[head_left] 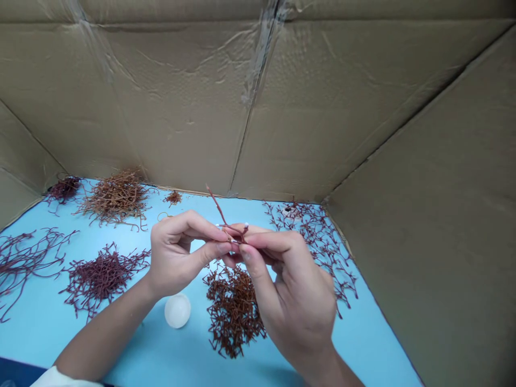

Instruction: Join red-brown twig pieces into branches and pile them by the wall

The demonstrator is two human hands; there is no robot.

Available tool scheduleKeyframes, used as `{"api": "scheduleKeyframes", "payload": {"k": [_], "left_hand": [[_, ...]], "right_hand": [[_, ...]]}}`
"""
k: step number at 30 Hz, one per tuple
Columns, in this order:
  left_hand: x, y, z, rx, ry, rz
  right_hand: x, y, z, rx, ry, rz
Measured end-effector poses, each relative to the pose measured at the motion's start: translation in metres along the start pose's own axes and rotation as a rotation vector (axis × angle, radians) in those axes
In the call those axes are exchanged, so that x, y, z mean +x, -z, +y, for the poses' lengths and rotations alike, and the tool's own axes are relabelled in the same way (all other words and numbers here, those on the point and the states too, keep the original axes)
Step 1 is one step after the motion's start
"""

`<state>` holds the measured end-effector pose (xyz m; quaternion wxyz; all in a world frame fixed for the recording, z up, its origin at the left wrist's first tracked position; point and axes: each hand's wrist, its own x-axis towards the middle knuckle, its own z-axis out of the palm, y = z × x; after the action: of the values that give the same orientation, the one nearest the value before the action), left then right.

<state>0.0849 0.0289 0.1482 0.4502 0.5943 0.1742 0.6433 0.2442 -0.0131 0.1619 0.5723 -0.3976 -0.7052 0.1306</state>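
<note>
A big cardboard box [258, 97] with creased tan walls and strips of worn tape stands open around a smooth, sky-blue sheet [48, 333]. Seven loose heaps of thin, wiry, branching twigs lie spread across the sheet, kept apart and grouped roughly by colour. The largest are a pale brown heap [116, 198] near the back, a dark purple heap [100, 279] on the left, a dense rust-brown heap [234, 312] just below the hands, and a sparse, dark red spray [318, 247] to the right. Longer dark strands [24, 258] sprawl at the left edge, while a small dark clump [64, 189] and a small orange-brown clump [173, 198] sit near the back. A round, milky-white ball [177, 310] rests on the sheet between the dark purple heap and the rust-brown heap, and a thin gold-coloured ring [163, 216] lies just beside the left hand [177, 252]. No heap looks joined or built into anything; one red twig [217, 207] alone is up off the sheet, held in the air above the rust-brown heap. The left hand and the right hand [298, 285] are both half closed, meeting at their fingertips and pinching the lower end of the twig, whose slender, forked tip points up and away
</note>
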Motion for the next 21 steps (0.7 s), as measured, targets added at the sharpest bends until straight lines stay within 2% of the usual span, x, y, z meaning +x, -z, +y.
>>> {"api": "scheduleKeyframes", "payload": {"k": [8, 13, 21], "left_hand": [[-0.0003, 0.0011, -0.0005, 0.011, 0.012, 0.003], [0.0009, 0.0018, -0.0016, -0.042, 0.036, -0.046], [0.0023, 0.0062, -0.0012, -0.069, 0.077, -0.06]], "right_hand": [[-0.0012, -0.0016, -0.0028, -0.049, 0.039, 0.012], [-0.005, -0.0033, -0.0018, -0.132, 0.037, 0.035], [0.0024, -0.0011, 0.0044, -0.067, 0.133, 0.024]]}}
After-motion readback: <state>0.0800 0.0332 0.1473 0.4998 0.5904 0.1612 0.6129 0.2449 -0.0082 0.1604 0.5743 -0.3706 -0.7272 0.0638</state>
